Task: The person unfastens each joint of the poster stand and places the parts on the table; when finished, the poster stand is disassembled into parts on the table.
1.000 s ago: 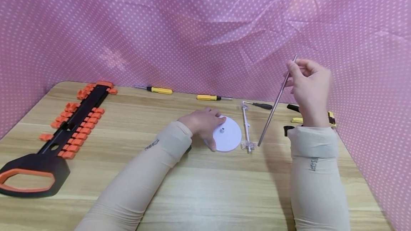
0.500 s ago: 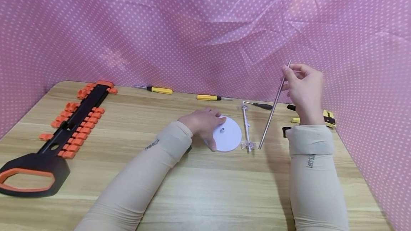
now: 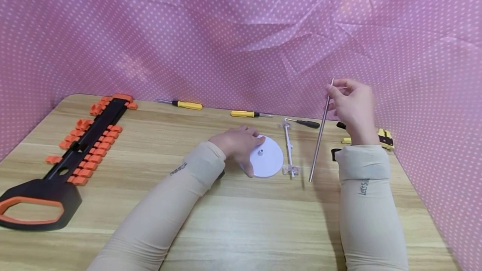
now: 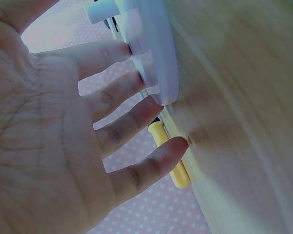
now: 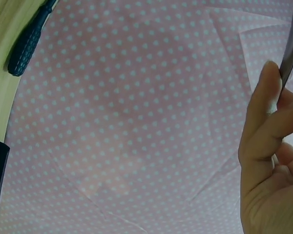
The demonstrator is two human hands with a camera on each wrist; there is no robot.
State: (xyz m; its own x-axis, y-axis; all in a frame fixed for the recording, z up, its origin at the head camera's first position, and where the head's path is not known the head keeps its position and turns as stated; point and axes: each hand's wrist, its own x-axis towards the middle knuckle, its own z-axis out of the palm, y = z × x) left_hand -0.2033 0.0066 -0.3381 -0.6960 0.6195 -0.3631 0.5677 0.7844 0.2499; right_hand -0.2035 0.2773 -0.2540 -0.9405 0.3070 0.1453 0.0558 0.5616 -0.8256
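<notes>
In the head view my left hand (image 3: 241, 145) lies at the left side of a round white base (image 3: 269, 160) with a short central peg. The left wrist view shows the fairly straight, spread fingers (image 4: 136, 122) of that hand; some fingertips touch the rim of the white base (image 4: 161, 58). My right hand (image 3: 354, 103) pinches a thin metal rod (image 3: 321, 133) near its top between thumb and fingertips. The rod hangs slightly tilted, its lower end right of a slim white stick with clear plastic pieces (image 3: 288, 147).
Two yellow-handled screwdrivers (image 3: 190, 106) and a black-handled one (image 3: 308, 124) lie along the table's back edge. A yellow and black tool (image 3: 385, 139) is partly behind my right wrist. At left lies a long black holder with orange clips (image 3: 101, 131). Pink dotted cloth (image 3: 226, 32) surrounds the table.
My right hand has moved left and a little down with the metal rod, which now stands closer to vertical. The left hand and the white base stay in place.
</notes>
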